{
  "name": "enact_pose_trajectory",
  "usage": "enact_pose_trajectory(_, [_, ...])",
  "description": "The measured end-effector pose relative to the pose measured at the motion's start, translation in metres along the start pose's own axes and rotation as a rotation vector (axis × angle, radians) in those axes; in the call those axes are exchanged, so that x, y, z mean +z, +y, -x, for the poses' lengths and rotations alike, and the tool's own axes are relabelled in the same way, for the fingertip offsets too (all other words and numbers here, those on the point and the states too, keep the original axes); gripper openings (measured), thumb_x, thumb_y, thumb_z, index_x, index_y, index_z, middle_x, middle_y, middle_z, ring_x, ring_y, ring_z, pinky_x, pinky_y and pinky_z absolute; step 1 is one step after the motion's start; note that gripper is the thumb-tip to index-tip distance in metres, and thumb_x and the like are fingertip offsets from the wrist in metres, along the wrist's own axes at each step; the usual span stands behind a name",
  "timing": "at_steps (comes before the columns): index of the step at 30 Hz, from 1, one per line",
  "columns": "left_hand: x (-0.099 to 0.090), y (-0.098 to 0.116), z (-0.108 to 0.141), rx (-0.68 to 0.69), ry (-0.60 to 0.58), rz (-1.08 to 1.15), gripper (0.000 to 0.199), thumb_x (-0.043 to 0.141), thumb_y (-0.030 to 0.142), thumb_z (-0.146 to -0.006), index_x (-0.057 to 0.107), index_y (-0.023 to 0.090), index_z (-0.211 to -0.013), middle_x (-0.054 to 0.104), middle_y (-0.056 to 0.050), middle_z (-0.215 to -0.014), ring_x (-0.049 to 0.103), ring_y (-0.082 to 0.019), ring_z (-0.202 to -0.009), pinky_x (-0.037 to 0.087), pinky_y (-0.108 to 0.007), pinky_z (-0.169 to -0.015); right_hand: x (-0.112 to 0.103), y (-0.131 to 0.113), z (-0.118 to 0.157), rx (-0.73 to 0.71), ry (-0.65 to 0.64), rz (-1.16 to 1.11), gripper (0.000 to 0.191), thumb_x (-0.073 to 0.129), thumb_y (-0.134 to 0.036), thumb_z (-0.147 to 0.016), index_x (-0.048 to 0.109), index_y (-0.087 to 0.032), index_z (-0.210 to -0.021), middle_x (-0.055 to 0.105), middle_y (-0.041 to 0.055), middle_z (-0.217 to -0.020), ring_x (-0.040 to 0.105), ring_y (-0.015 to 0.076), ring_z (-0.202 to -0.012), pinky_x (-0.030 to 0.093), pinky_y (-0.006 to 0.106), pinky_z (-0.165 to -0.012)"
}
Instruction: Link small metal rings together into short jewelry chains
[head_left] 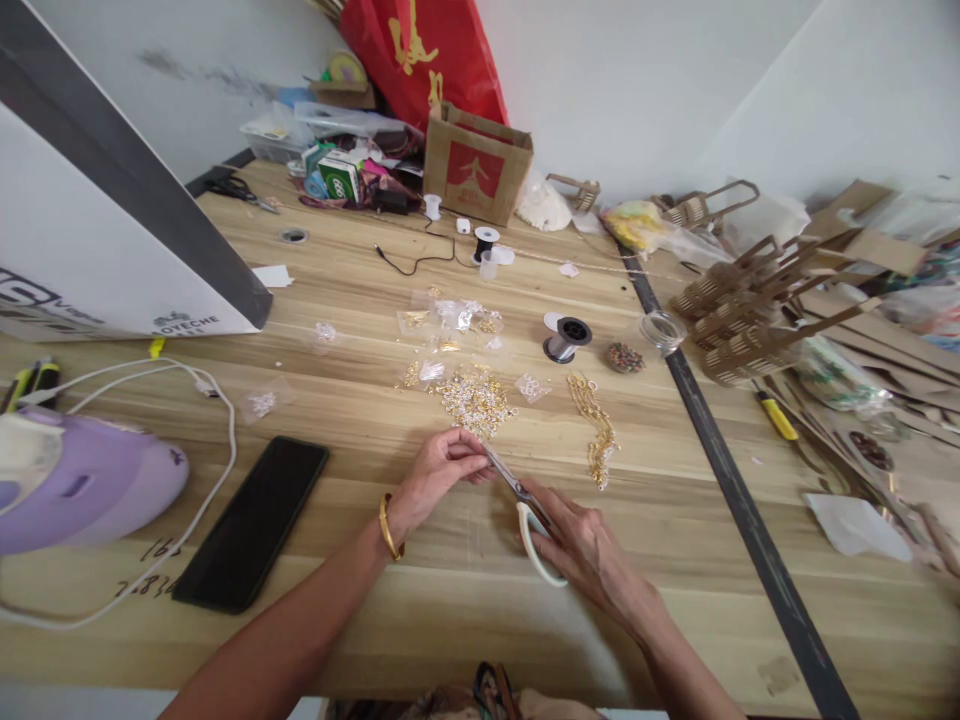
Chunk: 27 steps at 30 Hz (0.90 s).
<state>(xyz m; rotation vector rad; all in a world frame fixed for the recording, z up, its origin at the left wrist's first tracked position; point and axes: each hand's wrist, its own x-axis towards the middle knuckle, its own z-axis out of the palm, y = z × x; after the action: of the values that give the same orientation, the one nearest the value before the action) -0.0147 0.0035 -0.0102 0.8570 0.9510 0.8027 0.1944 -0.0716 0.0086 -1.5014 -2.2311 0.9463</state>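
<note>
My right hand (581, 535) grips a pair of scissors (534, 540) with a white handle loop, its blades pointing up and left. At the blade tips, my left hand (442, 470) is closed in a pinch; whatever lies between its fingers is too small to make out. A gold bracelet (388, 528) circles the left wrist. Just beyond the fingers spreads a pile of small gold and silver beads (476, 398). Gold chains (596, 430) lie to the right of the pile, and a small clear bag of white rings (531, 387) rests between them.
Farther back are a spool of wire (568, 340), a cluster of dark beads (624, 357) and small plastic packets (457, 316). A black phone (255, 525) and a purple device (97, 480) with a white cable occupy the left. Woven baskets (750, 315) stand at right; a paper bag (478, 165) stands behind.
</note>
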Motion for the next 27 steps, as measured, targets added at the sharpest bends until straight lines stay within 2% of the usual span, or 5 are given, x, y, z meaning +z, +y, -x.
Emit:
enact_pose_trajectory(10, [0.0003,-0.0006,0.0002,0.019,-0.003,-0.021,0.023,0.074,0.024,-0.065,0.056,0.014,-0.075,0.069,-0.004,-0.071,0.066,-0.014,-0.064,0.048,-0.024,-0.06,0.0068,-0.0043,0.0055,0.024,0.005,-0.104,0.05,0.049,-0.021,-0.088,0.037,-0.025,-0.137,0.061,0.0096,-0.116,0.064,0.0206,-0.098,0.052,0.03,-0.084])
enact_pose_trajectory(16, [0.0013,-0.0007,0.0013,0.014,-0.005,-0.046,0.021,0.073,0.023,-0.067,0.057,0.013,-0.077,0.07,-0.004,-0.074,0.066,-0.015,-0.065,0.049,-0.024,-0.06,0.0104,-0.004,0.0079,0.015,0.033,-0.142,0.048,0.048,-0.022,-0.089,0.037,-0.025,-0.136,0.057,0.0099,-0.124,0.06,0.0213,-0.107,0.05,0.031,-0.089])
enact_pose_trajectory(24, [0.0006,-0.0027,-0.0001,0.015,0.0,-0.029,0.028,0.075,0.028,-0.065,0.06,0.014,-0.084,0.071,-0.005,-0.078,0.068,-0.017,-0.068,0.049,-0.025,-0.061,0.0073,-0.0011,0.0082,0.015,0.05,-0.139,0.047,0.05,-0.021,-0.087,0.042,-0.025,-0.133,0.062,0.008,-0.116,0.063,0.02,-0.099,0.052,0.027,-0.083])
enact_pose_trajectory(27, [-0.0001,-0.0031,-0.0001,0.023,-0.005,-0.028,0.03,0.075,0.031,-0.065,0.064,0.013,-0.086,0.072,-0.006,-0.079,0.068,-0.017,-0.069,0.049,-0.026,-0.063,0.0066,0.0023,0.01,0.029,0.059,-0.098,0.047,0.051,-0.021,-0.086,0.043,-0.025,-0.132,0.063,0.008,-0.109,0.064,0.0197,-0.09,0.052,0.028,-0.078])
